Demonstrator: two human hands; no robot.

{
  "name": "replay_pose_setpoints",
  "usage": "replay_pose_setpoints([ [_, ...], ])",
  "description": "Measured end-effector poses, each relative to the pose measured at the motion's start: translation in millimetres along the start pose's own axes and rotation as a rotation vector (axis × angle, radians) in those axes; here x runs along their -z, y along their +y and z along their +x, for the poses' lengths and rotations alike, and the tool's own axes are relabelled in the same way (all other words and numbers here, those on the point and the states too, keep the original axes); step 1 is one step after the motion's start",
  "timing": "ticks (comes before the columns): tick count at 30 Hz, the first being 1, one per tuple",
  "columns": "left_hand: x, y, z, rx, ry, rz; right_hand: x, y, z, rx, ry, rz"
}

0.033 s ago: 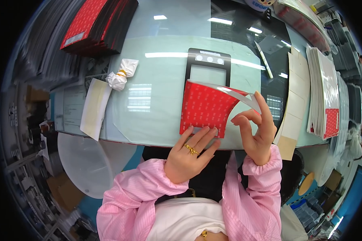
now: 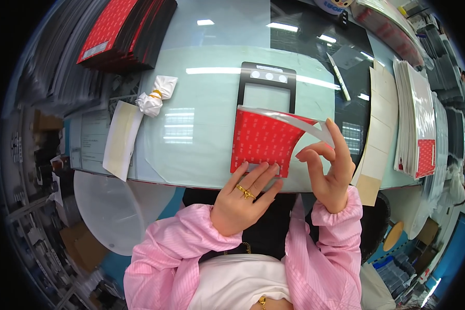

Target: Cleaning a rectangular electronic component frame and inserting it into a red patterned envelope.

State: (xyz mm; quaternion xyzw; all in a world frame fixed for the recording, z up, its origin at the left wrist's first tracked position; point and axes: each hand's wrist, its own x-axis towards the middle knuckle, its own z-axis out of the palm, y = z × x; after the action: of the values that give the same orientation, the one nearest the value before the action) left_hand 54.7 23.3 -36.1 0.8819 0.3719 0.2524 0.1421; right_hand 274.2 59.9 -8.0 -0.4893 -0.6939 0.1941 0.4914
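Note:
A black rectangular panel [image 2: 267, 68] with a window and three pale circles lies on the table. Over its near part is a red patterned liner sheet [image 2: 261, 137]. The sheet's far right side is lifted and curls up, showing a pale underside. My left hand [image 2: 245, 201], with gold rings, lies with fingers stretched out flat on the sheet's near edge. My right hand [image 2: 330, 173] is at the raised corner, which seems caught between the index and middle fingers. Its thumb is bent beside them, and the exact grip is partly hidden.
At the far left stands a stack of red and black panels [image 2: 121, 39]. A white knotted bundle [image 2: 160, 94] and a pale strip [image 2: 123, 137] lie left. To the right are a white pen [image 2: 339, 77], a beige card strip [image 2: 377, 119] and stacked wrapped sheets [image 2: 416, 113].
The lifted edge of the red liner sheet has sunk very slightly toward me. Both hands are almost where they were.

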Motion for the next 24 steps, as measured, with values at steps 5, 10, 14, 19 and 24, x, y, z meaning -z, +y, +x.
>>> replay_pose_setpoints([
  [5,3.6,-5.5,1.9,-0.025,0.030,-0.020,9.5,-9.4,-2.6,-0.033,-0.180,-0.034],
  [10,19.6,-18.0,-10.3,-0.069,0.063,-0.147,12.5,-17.1,-10.2,-0.037,-0.193,-0.023],
  [14,32.3,-37.1,-18.2,0.073,0.196,0.129,14.6,-18.6,-20.8,-0.074,-0.182,0.039],
  [19,29.9,-39.0,-16.5,0.128,0.133,0.159,14.9,-33.1,-22.2,-0.014,-0.249,-0.096],
  [24,29.3,-36.9,-12.1,0.177,0.109,0.146,14.1,-29.9,-27.0,0.033,-0.323,-0.091],
])
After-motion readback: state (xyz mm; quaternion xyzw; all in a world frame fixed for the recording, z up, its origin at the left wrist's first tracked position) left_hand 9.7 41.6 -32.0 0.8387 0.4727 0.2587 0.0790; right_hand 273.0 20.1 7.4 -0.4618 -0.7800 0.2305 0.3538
